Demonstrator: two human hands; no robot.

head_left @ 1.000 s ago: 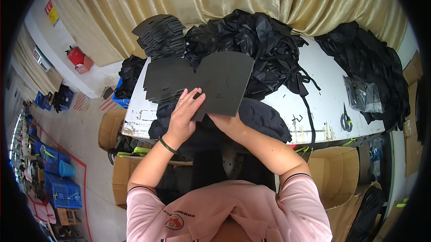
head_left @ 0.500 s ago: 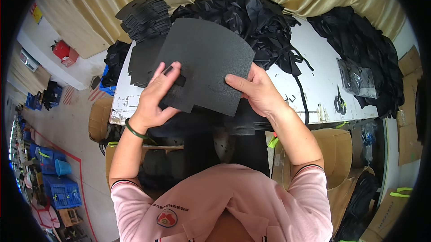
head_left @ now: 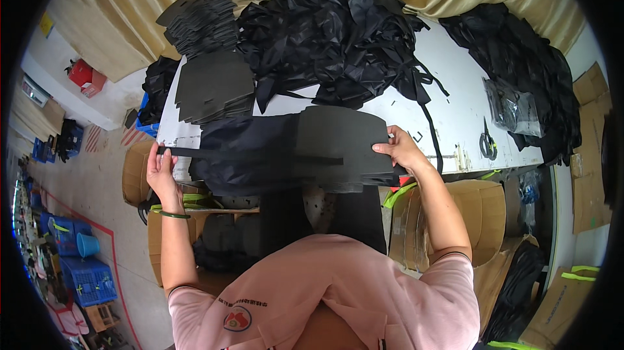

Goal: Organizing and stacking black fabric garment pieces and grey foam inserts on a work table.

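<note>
A dark grey, flat foam-like sheet (head_left: 344,126) with a curved far edge lies level near the table's front edge. My right hand (head_left: 404,154) grips its right edge, thumb on top. Out to the left, my left hand (head_left: 164,171) pinches the end of a black strap (head_left: 221,154). That strap is stretched straight across to the sheet and ends or passes under near a slit in it; which, I cannot tell. Dark navy-black fabric (head_left: 244,132) lies beneath the strap. More sheet edges show below the held sheet.
Stacks of similar sheets, one nearer (head_left: 214,87) and one farther (head_left: 198,22), stand at the table's left. Heaped black fabric (head_left: 331,38) covers the back. Scissors (head_left: 487,145) and a clear plastic bag (head_left: 517,113) lie right. Cardboard boxes (head_left: 474,220) stand below the front edge.
The sheet has come down from its raised, tilted position to lie flat nearer me. My left hand has left the sheet and moved left, now holding the strap's end. My right hand stays on the sheet.
</note>
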